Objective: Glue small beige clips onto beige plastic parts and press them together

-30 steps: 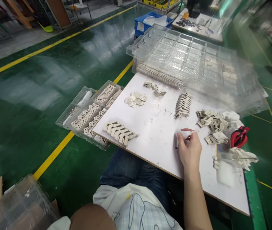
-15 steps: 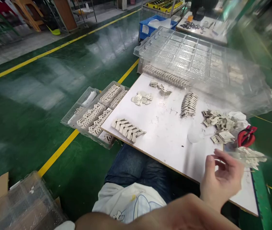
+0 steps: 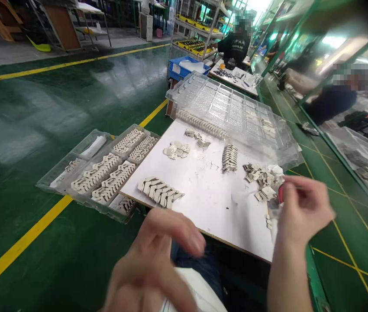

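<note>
My left hand is raised close to the camera at the bottom, fingers apart and curved, with nothing in it. Over the right edge of the white board is my right hand, its thumb and fingers pinched together; what they hold, if anything, I cannot make out. A red-handled tool shows partly behind it. Just left of that hand lie a loose pile of pale flat pieces and a small stack. One row of nested pieces lies at the front left, another further back.
Clear compartment trays cover the board's far side. More trays with rows of pieces stand left of it. Behind are a blue bin and a person in dark clothing; another person is at the right.
The view has tilted up and shifted right. My left hand has come up at the bottom with its fingers showing. My right hand has moved out to the board's right edge, its fingers now closer together.
</note>
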A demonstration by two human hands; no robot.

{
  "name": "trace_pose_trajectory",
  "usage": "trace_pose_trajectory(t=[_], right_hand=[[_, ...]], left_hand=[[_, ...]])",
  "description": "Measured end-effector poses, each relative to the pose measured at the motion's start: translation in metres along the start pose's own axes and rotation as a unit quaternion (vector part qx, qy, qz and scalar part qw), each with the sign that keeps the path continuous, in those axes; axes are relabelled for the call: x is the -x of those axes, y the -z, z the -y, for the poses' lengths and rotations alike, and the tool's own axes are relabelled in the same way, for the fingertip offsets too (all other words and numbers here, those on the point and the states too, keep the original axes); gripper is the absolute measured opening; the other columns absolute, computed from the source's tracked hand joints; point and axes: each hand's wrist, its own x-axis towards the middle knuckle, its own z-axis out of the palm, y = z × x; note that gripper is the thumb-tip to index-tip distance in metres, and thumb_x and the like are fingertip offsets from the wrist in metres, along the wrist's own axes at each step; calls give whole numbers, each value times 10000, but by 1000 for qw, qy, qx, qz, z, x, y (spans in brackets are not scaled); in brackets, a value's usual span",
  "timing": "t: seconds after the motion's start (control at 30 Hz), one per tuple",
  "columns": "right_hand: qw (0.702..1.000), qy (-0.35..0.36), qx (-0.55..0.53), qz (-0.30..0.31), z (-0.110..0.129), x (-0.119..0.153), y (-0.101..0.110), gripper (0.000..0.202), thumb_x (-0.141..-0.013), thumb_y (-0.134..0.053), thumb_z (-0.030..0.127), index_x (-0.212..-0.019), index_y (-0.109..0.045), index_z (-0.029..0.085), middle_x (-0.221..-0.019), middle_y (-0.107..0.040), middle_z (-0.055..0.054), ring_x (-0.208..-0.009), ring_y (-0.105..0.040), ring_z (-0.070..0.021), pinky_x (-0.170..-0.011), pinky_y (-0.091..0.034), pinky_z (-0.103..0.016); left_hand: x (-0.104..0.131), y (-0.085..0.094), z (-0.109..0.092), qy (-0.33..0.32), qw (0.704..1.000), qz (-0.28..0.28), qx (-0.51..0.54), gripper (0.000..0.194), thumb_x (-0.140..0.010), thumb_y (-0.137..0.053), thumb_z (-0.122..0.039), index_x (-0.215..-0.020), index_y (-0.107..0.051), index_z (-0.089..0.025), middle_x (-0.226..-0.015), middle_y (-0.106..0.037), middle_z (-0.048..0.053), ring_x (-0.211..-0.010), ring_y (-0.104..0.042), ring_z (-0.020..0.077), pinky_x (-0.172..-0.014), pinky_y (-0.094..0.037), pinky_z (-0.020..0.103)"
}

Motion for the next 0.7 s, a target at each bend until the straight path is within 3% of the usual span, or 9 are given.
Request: trace_pose_trajectory(t=[0.03, 0.13, 0.2, 0.3, 0.4, 0.53, 0.63, 0.7], right_hand=[[1000, -24, -3, -6, -14, -17, 0, 243, -941, -583, 387, -1025, -685, 183, -1002, -677, -131, -848, -636, -229, -710, -483, -372], [984, -40, 12, 176, -52, -53, -18, 313, -876, -619, 467, -970, -689, 176, -975, -692, -113, -828, -638, -220, -732, -511, -379], [951, -26, 7, 309, -69, -62, -42, 313, -795, -694, 481, -885, -709, 181, -864, -699, -62, -746, -629, -189, -702, -522, -354], [910, -1, 12, 415, -82, -56, -77, 265, -755, -720, 394, -910, -716, 180, -859, -687, -45, -715, -597, -163, -700, -506, -331], [894, 21, 16, 447, -88, -46, -97, 235, -751, -693, 304, -954, -694, 185, -943, -666, -54, -799, -604, -175, -760, -495, -338], [894, 30, 20, 446, -95, -42, -105, 228, -719, -665, 243, -940, -680, 188, -876, -606, -31, -786, -586, -181, -798, -490, -360], [898, 26, 26, 438, -93, -51, -97, 180, -686, -658, 236, -860, -675, 193, -853, -616, -37, -754, -587, -187, -767, -491, -363], [907, 21, 32, 419, -80, -61, -80, 187, -704, -653, 275, -875, -671, 201, -904, -657, -57, -763, -597, -198, -748, -488, -366]], left_hand=[[-5, -2, 11, 1, 1000, -23, -10, 536, -1031, -336, -532, -814, -763, -292, -1043, -669, 75, -1016, -623, 251, -948, -515, 417], [-11, -17, 52, 50, 997, -48, -31, 482, -1029, -402, -486, -810, -762, -253, -980, -653, 78, -951, -621, 237, -882, -496, 376], [-9, -30, 75, 104, 994, -21, -22, 427, -1016, -468, -434, -776, -739, -208, -932, -644, 85, -883, -631, 220, -835, -491, 352], [-1, -39, 95, 127, 992, -11, -20, 418, -1013, -480, -415, -758, -717, -184, -905, -641, 90, -850, -629, 205, -810, -483, 328], [4, -35, 98, 153, 987, -23, -40, 408, -1017, -476, -409, -769, -708, -182, -917, -639, 91, -874, -627, 207, -828, -476, 322], [1, -26, 97, 180, 981, -50, -59, 416, -1018, -470, -418, -769, -699, -178, -921, -636, 93, -891, -629, 215, -816, -476, 321], [-1, -24, 97, 178, 981, -49, -68, 420, -1014, -476, -421, -762, -704, -174, -916, -642, 96, -880, -631, 215, -808, -482, 323], [-1, -23, 98, 176, 980, -49, -74, 410, -1013, -481, -410, -767, -709, -174, -920, -648, 96, -883, -635, 213, -809, -484, 321]])
